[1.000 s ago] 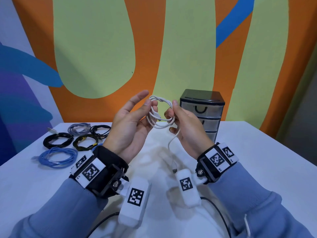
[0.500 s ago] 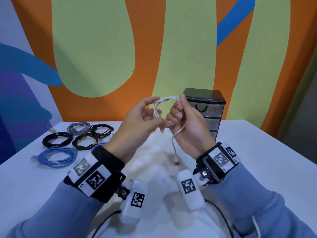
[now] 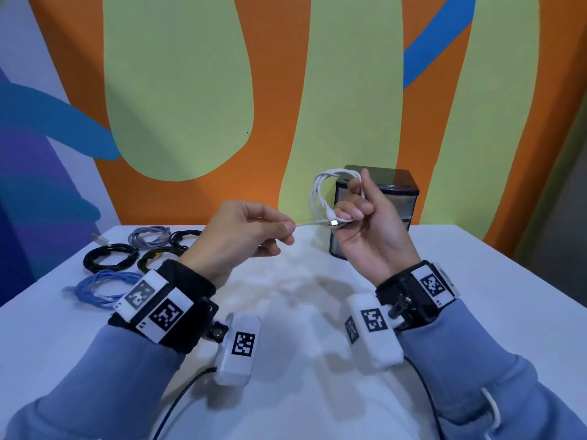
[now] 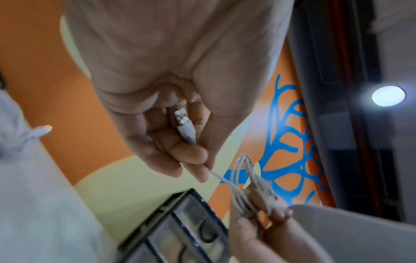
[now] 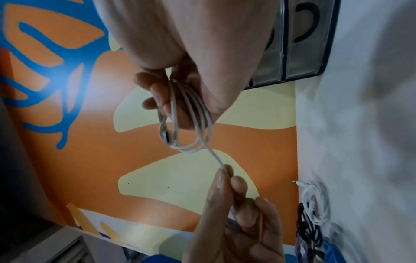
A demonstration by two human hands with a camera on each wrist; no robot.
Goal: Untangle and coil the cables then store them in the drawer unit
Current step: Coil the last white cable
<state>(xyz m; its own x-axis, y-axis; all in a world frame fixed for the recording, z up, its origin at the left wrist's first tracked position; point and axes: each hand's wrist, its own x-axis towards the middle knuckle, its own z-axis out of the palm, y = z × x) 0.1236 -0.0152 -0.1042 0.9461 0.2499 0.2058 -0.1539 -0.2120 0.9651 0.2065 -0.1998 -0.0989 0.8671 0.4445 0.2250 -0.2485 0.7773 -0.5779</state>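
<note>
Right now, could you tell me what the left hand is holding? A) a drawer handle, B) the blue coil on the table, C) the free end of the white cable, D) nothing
C: the left hand pinches the white cable near its plug, while the right hand holds the coil.

The white cable [image 3: 318, 198] looks like smooth plastic with a shiny metal plug [image 4: 181, 116]. The drawer unit [image 3: 401, 198] has see-through plastic drawers and a glossy black top. The desk [image 3: 476, 296] is matt white.
</note>
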